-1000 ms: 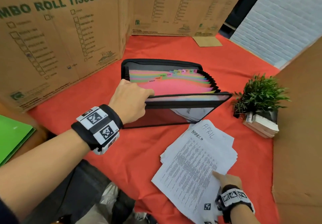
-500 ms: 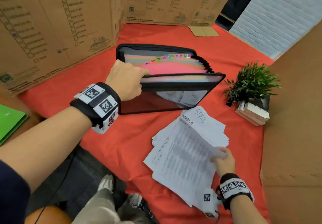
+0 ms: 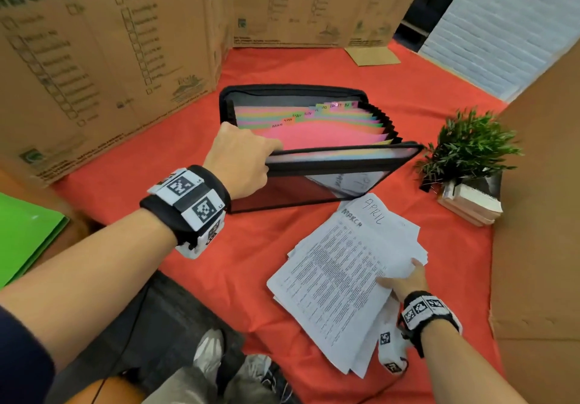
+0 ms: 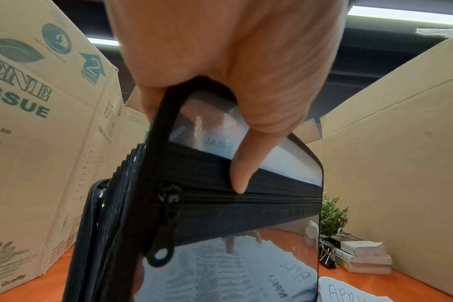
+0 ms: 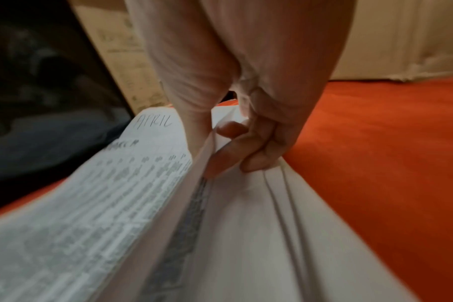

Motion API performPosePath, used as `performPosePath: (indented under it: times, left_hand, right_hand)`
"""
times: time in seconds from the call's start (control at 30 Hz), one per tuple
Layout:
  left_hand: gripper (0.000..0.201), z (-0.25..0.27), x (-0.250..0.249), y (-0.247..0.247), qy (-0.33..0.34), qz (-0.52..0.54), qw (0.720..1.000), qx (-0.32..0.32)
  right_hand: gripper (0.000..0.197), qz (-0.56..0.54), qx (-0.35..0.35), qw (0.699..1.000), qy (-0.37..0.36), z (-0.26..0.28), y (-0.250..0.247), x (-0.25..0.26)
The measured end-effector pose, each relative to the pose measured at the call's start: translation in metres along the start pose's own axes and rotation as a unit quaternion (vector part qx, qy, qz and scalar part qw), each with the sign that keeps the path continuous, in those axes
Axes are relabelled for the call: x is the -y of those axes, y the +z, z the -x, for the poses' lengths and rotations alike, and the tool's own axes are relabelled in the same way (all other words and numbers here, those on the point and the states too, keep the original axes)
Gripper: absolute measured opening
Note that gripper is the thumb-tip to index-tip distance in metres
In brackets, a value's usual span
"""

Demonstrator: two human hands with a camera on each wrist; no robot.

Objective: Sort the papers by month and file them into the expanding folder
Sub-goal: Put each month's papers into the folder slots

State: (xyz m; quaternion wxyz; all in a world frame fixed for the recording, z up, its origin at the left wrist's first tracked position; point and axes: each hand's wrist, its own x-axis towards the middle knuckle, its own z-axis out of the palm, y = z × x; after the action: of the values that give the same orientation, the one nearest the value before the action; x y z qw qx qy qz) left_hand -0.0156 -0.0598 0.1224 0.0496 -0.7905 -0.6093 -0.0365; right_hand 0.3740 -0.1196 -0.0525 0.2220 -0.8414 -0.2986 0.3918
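Observation:
A black expanding folder [image 3: 314, 165] stands open mid-table, its coloured dividers [image 3: 317, 127] tabbed MAR, APR, MAY and onward. My left hand [image 3: 241, 155] grips the near left corner of its front flap [image 4: 207, 163], thumb on the outside over a JAN tab. In front of it lies a loose pile of printed papers [image 3: 342, 275]; the top sheet reads MARCH, one beneath reads APRIL [image 5: 155, 122]. My right hand [image 3: 405, 281] pinches the right edge of the top MARCH sheet [image 5: 117, 194], thumb above and fingers [image 5: 228, 155] curled under it, the edge raised off the pile.
Red cloth [image 3: 282, 67] covers the table. Cardboard walls [image 3: 94, 58] enclose the left, back and right. A small potted plant on books [image 3: 467, 165] stands right of the folder. A green folder [image 3: 22, 243] lies at far left. My knees and shoes [image 3: 219, 363] show below the table edge.
My right hand went from lying flat on the pile's near corner to pinching the top sheet's right edge and lifting it. The left hand kept its grip on the folder flap.

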Motion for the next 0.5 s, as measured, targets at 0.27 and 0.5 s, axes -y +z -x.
performPosePath:
  times: [0.27,0.5]
  left_hand:
    - [0.031,0.003,-0.001,0.003,0.0,0.017,1.0,-0.006]
    - [0.031,0.002,0.0,0.004,-0.004,0.027,1.0,0.0]
  right_hand:
    - [0.102,0.191,0.036,0.981,-0.023,-0.022,-0.01,0.011]
    - [0.09,0.273,0.056,0.959,-0.049,-0.018,-0.012,0.014]
